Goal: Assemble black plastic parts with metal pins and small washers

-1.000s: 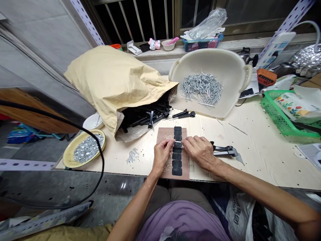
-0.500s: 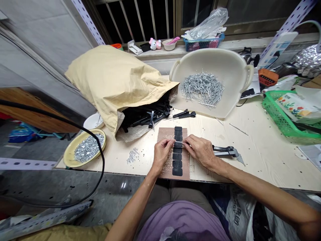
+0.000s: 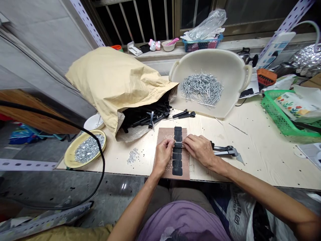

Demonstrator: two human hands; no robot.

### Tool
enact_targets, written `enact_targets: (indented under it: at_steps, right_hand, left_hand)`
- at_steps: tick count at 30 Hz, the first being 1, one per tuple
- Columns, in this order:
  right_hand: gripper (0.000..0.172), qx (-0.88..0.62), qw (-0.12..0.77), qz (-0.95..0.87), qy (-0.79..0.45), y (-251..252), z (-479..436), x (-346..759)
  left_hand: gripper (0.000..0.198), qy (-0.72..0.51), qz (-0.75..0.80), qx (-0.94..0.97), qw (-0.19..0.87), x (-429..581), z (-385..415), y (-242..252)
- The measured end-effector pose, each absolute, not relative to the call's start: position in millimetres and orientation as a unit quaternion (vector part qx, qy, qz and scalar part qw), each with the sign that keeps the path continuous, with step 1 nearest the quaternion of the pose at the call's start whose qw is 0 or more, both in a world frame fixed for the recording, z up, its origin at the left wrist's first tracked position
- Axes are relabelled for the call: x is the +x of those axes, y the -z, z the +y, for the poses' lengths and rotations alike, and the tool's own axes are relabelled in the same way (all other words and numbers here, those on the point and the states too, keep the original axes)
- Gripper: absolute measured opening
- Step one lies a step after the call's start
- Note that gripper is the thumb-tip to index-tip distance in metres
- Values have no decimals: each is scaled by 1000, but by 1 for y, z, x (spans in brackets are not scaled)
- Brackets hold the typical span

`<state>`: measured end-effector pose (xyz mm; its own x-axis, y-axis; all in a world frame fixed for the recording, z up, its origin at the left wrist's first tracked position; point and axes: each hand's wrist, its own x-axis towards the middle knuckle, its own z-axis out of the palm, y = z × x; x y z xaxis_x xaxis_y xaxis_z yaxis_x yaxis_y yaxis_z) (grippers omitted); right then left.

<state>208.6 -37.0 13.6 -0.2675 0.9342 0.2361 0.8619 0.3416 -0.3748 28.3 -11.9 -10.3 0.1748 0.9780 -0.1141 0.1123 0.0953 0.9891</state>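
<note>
A brown board (image 3: 164,133) lies at the table's front edge with a column of black rounded pads (image 3: 177,163) down it. My left hand (image 3: 164,152) rests on the board's left side, thumb and fingers pinched at the edge of a middle pad. Across from it, my right hand (image 3: 199,147) pinches at the same pad's right edge. A thin metal pin (image 3: 178,147) seems to run between the two sets of fingertips; its ends are hidden by them. Just right of my right hand lie black and grey long-handled parts (image 3: 227,151).
A tan sack (image 3: 112,77) spills black parts (image 3: 147,115). Behind stands a white basin (image 3: 233,73) holding many metal pins (image 3: 202,88). At left are a yellow dish (image 3: 69,157) of small washers and a loose washer pile (image 3: 132,155). A green basket (image 3: 278,113) sits right; a black cable (image 3: 102,160) hangs at left.
Both hands stay at the same pad with only slight finger movement. The bright pin seen between the fingertips earlier now sits a little lower and shows less clearly.
</note>
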Motion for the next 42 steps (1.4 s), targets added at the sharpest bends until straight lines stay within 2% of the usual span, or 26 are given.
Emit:
enact_targets:
  at_steps: [2,4,9,12,15,20,25,34,42]
  right_hand:
    - [26,-541,209,-796,-172,-11,-34,211]
    - [28,-533,203,-801,-181,-10,-34,212]
    - [27,-557,226,-799,25,-12,-40,213]
    - [25,-595,274,-755,-42,-14,-41,216]
    - [24,-605,294,-732,-106,-18,-41,214]
    - [26,-589,242,-767,-76,-22,-45,200]
    - [26,-602,208,-771,-26,-19,-45,197]
    - [26,-616,193,-764,9,-16,-47,196]
    - [23,-610,177,-769,76,-11,-48,193]
  left_hand:
    - [35,-380,499,528,573,29,-11,14]
    - [35,-371,498,513,592,30,-9,17]
    - [37,-384,494,426,653,30,-2,14]
    - [38,-410,494,356,679,27,2,10]
    - [36,-429,511,368,648,28,2,10]
    - [35,-466,482,373,641,40,-2,10]
    - [36,-479,454,321,680,47,-4,3]
    - [29,-462,427,284,724,42,-1,3]
    - [31,-455,449,293,711,41,-2,7]
